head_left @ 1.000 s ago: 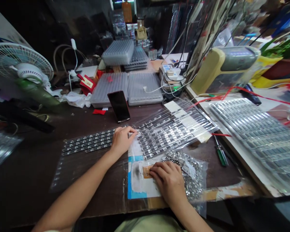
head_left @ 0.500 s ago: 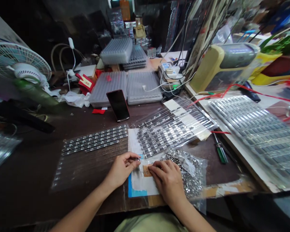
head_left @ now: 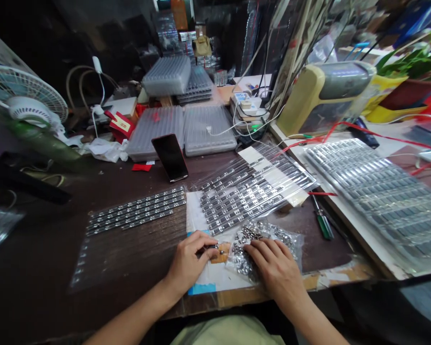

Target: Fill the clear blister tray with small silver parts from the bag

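Hands apart: left hand (head_left: pixel 190 261) pinches a connector (head_left: pixel 211 246) at the orange block (head_left: pixel 219 259), by the tabletop's (head_left: pixel 46 239) near edge; right hand (head_left: pixel 278 266) has fingertips on the parts bag (head_left: pixel 244 263) just right of it, can't tell if gripping. Connector trays lie left (head_left: pixel 129 261) and beyond (head_left: pixel 305 179), screwdriver (head_left: pixel 323 224) toward the tabletop's right edge.

A dark phone (head_left: pixel 170 157) stands slightly tilted, and well to the left of it there is a white fan (head_left: pixel 27 107). At the right lies a green-handled screwdriver (head_left: pixel 323 225); farther behind, a yellowish machine (head_left: pixel 299 98) stands near a leafy plant (head_left: pixel 414 63).
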`<move>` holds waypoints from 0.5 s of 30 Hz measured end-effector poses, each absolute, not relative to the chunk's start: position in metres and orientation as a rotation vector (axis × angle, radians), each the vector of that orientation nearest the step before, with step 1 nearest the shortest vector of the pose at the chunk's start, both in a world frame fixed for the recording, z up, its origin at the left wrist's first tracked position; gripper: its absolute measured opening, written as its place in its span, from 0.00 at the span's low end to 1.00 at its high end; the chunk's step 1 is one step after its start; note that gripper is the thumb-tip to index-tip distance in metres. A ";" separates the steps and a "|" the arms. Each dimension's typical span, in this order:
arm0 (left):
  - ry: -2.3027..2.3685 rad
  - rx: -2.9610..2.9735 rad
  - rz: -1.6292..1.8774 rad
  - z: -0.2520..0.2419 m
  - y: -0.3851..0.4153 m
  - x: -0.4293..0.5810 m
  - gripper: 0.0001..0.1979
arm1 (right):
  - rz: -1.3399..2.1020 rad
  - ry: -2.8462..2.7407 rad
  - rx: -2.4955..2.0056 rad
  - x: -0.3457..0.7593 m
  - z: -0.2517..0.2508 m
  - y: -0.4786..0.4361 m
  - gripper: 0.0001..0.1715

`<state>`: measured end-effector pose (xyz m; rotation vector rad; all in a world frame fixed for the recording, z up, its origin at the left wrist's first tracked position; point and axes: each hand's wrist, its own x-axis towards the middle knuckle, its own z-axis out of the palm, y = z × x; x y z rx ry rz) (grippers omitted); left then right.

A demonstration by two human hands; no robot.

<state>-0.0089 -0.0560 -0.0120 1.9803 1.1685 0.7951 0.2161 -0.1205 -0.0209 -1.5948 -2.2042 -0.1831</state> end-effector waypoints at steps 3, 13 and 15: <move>1.165 1.988 0.796 -0.013 -0.059 -0.009 0.05 | -0.119 -2.113 -1.625 0.210 -0.017 -0.116 0.13; 1.165 2.152 0.747 -0.016 -0.065 -0.002 0.04 | 0.130 -1.846 -1.531 0.206 -0.008 -0.112 0.08; 1.167 2.180 0.732 -0.017 -0.065 -0.001 0.04 | 0.164 -1.843 -1.516 0.206 -0.009 -0.113 0.09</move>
